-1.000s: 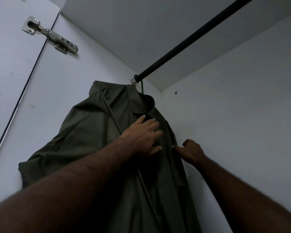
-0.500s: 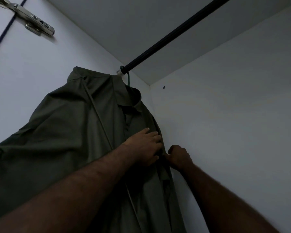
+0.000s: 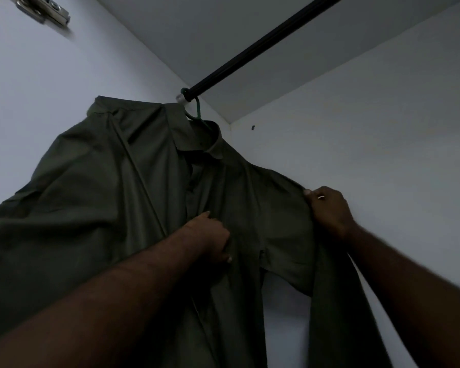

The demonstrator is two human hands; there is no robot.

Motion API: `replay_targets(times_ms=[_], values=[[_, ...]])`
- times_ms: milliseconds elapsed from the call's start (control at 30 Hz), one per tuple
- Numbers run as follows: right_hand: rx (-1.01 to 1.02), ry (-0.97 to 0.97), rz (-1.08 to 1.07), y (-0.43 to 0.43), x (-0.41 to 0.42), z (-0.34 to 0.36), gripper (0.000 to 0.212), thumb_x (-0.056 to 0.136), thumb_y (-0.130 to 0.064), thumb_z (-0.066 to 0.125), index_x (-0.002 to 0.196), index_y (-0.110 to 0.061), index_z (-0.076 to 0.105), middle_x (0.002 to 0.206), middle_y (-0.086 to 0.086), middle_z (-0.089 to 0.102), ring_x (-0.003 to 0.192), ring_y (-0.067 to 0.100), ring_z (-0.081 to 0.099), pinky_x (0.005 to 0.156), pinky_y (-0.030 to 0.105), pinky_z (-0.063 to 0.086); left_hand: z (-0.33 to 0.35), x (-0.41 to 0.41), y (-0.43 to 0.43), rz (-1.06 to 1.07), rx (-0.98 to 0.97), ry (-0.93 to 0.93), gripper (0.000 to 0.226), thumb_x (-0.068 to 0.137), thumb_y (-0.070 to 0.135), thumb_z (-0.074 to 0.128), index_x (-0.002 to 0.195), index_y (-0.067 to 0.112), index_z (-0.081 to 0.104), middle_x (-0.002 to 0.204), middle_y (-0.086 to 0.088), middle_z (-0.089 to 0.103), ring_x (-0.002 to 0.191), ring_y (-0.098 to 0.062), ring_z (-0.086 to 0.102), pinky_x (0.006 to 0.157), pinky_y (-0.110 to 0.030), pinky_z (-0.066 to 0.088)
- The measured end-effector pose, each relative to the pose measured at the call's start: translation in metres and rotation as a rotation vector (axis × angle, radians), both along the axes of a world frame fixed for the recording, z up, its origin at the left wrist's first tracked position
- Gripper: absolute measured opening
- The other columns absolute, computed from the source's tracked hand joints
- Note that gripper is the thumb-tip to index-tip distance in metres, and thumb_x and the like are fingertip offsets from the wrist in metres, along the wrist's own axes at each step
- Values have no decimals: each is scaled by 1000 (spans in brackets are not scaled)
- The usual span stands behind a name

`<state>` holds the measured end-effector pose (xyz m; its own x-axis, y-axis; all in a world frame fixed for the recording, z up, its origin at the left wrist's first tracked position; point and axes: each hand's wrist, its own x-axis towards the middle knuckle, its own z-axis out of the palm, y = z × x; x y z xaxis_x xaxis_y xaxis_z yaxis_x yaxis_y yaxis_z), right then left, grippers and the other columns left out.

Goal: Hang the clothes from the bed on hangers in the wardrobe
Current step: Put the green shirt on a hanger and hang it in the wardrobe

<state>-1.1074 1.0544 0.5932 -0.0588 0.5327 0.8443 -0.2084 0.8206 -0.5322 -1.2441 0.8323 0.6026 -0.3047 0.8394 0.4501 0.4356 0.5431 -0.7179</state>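
- Since a second ago, the right hand (image 3: 328, 208) has left its place just beside the left hand (image 3: 210, 239) and gone out to the right and a little higher. It has drawn the shirt's far shoulder wide, towards the back wall of the wardrobe (image 3: 383, 128).
- Over the same second, the left hand, which lay flat on the cloth, has curled up.
- Left hand now: its fingers (image 3: 225, 251) are closed round a fold at the middle of the shirt front, near the button strip.
- Right hand now: its fingers (image 3: 310, 193) pinch the cloth at the shoulder seam, where the sleeve begins.
- Progress, as a judgement: this shirt is already hung. What remains for it looks like tidying, squaring the shoulders on the hanger and letting the front fall straight. The bed and any other clothes are out of view, so how much of the whole task is left cannot be told.
- A dark olive-green shirt (image 3: 96, 208) hangs on a green hanger (image 3: 195, 112). The hanger's hook sits over the black rail (image 3: 263, 42) at the rail's end, close to the corner.
- The collar (image 3: 197, 139) stands open. The near shoulder bulges out in loose folds to the left, and a sleeve drops below the right hand.
- A metal door hinge (image 3: 44, 10) shows at top left, blurred.
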Motion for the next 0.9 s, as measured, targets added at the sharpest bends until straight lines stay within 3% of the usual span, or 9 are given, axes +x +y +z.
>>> replay_targets(times_ms=[100,233,367,467,533,633,700,800,900], values=[[99,-118,128,-17,26,6,32,85,-38,73,89,-7,68,88,9,69,83,23,66,74,35,52,12,16,6,-317,295,-235,36,97,38,47,113,10,63,115,-17,64,108,-34,60,93,-36,47],[282,-212,54,-51,51,11,21,95,-21,60,85,-4,67,85,13,69,73,20,62,67,32,47,34,55,15,-753,660,-681,38,100,33,49,97,-2,65,97,-20,69,83,-28,66,73,-32,50],[317,-327,167,-98,65,2,10,90,-10,58,94,-10,67,86,10,70,74,22,67,69,38,55,45,101,18,-842,805,-1192,47,97,45,52,98,-1,61,86,-20,64,69,-30,66,63,-36,58],[339,-379,344,-123,78,-28,18,91,-20,65,109,-22,67,94,-1,72,83,11,69,70,27,56,41,120,12,-790,814,-1134,19,90,15,60,91,-4,64,76,-15,61,58,-22,60,50,-28,54],[277,-276,442,-124,85,-57,17,92,-28,65,108,-25,70,90,-1,73,76,8,67,61,22,53,30,130,7,-772,799,-1155,8,87,3,60,88,-4,63,77,-16,61,60,-23,60,51,-29,54],[-46,-9,521,-107,90,-113,19,94,-33,61,98,-18,72,82,6,70,64,12,63,56,26,49,6,144,-4,-761,775,-1312,2,90,0,57,91,-1,57,82,-15,57,63,-24,59,56,-36,58],[-308,-14,580,-94,86,-151,36,95,-41,56,102,-8,69,83,14,69,61,20,62,55,31,48,-10,151,-13,-753,780,-1317,4,90,5,60,89,4,56,85,-12,58,68,-22,59,56,-32,53],[-556,-306,695,-95,76,-199,61,93,-62,45,111,-9,68,98,18,73,87,38,71,75,43,56,-32,162,-27,-784,812,-1383,12,89,10,66,84,9,56,87,-9,60,79,-22,60,67,-34,53],[-595,-374,1016,-122,73,-219,64,89,-73,36,119,-26,67,111,5,73,104,25,70,98,48,51,-50,169,-39,-822,854,-1389,20,89,12,67,79,13,49,74,-7,53,65,-17,52,65,-31,47]])
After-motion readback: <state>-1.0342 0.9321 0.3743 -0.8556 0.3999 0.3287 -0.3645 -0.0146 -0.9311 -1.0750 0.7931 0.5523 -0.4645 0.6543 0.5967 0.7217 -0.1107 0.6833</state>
